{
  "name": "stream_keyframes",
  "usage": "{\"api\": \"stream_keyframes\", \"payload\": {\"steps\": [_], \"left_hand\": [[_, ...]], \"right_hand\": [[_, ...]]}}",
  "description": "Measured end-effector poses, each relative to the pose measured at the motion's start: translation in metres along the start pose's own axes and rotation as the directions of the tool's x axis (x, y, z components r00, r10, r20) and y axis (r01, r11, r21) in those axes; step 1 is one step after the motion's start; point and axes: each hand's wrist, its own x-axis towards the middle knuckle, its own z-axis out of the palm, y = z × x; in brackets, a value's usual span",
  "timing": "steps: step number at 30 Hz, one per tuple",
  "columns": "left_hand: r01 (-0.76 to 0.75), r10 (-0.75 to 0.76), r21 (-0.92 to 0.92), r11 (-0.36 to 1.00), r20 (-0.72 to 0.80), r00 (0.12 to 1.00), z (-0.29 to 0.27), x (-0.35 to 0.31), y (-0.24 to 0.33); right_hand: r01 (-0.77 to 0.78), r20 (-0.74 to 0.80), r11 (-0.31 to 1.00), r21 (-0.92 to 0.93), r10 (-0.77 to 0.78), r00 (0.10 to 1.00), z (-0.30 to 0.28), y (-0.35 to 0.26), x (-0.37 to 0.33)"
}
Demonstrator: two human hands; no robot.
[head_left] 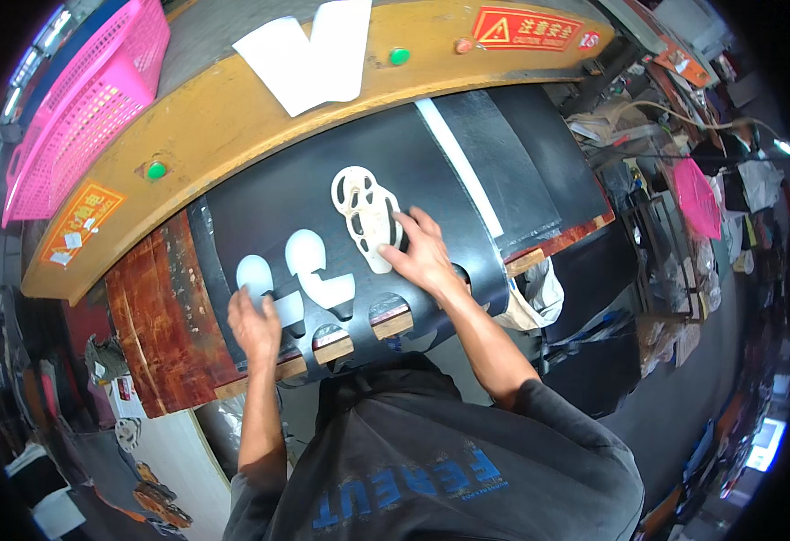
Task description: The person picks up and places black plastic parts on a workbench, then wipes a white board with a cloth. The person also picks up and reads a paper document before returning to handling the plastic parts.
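A cream, sole-shaped cutting die [353,200] with several openings lies on a black sheet [278,198]. My right hand [424,252] grips its right side, thumb at the lower end and fingers along the edge. To the left sit pale cut pieces, a rounded one [305,251] with an angled one [330,290] below it. Further left are another rounded piece [252,270] and another angled piece [289,308]. My left hand [255,326] is over the lower edge of that leftmost rounded piece, thumb apart from the fingers, slightly blurred.
A yellow press beam [206,149] with green buttons spans the far side, white sheets [309,59] on it. The black sheet's near edge has cut-out holes over a worn red-brown board [156,316]. A pink basket [97,108] stands far left; a white bag [539,293] hangs right.
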Motion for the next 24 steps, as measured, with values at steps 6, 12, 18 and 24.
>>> {"api": "stream_keyframes", "payload": {"steps": [6, 12, 18, 24], "left_hand": [[0.425, -0.419, -0.001, 0.905, 0.151, 0.895, -0.001, -0.021, -0.066], [0.479, -0.446, -0.25, 0.841, 0.18, 0.877, 0.016, -0.031, -0.086], [0.53, -0.495, -0.38, 0.758, 0.192, 0.847, 0.005, -0.031, -0.076], [0.653, -0.508, -0.504, 0.566, 0.411, 0.757, -0.012, -0.043, -0.069]], "right_hand": [[-0.004, 0.045, 0.897, -0.441, 0.026, 0.999, 0.058, -0.046, 0.058], [0.182, 0.125, 0.958, -0.222, -0.157, 0.98, 0.032, -0.041, 0.057], [0.361, 0.164, 0.888, -0.284, -0.326, 0.931, 0.046, -0.044, 0.035], [0.242, 0.062, 0.954, -0.178, -0.235, 0.97, 0.003, -0.004, 0.042]]}}
